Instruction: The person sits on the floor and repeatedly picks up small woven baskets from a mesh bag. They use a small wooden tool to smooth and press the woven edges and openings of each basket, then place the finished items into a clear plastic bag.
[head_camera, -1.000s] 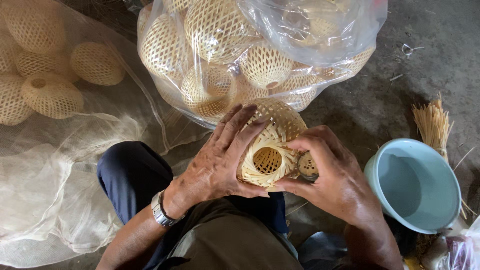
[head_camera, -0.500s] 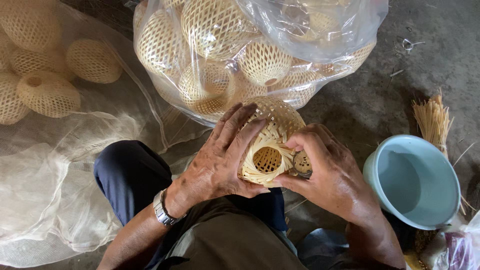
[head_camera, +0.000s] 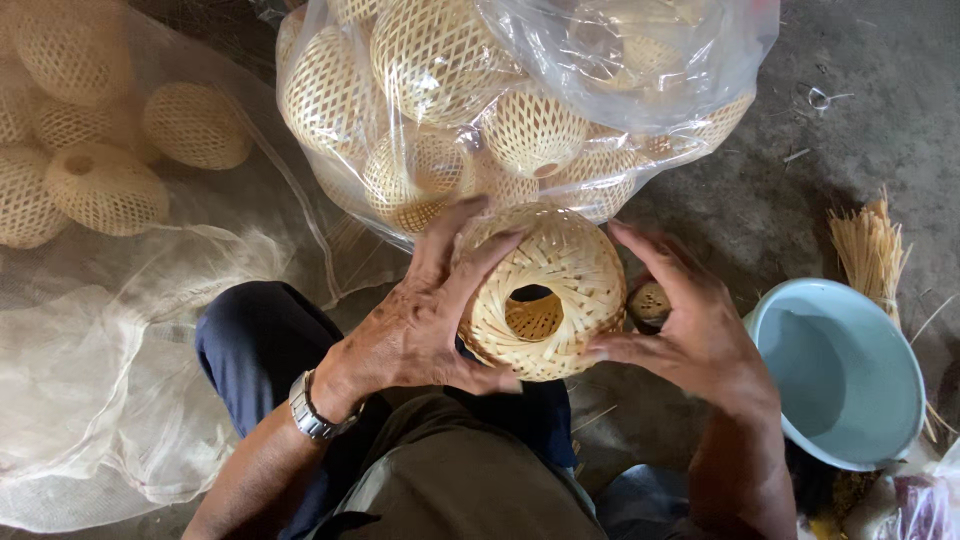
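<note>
Close head view, straight down.

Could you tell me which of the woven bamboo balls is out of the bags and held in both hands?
The woven ball with its round hole facing up, cupped between the left hand and right hand; the others lie bagged.
</note>
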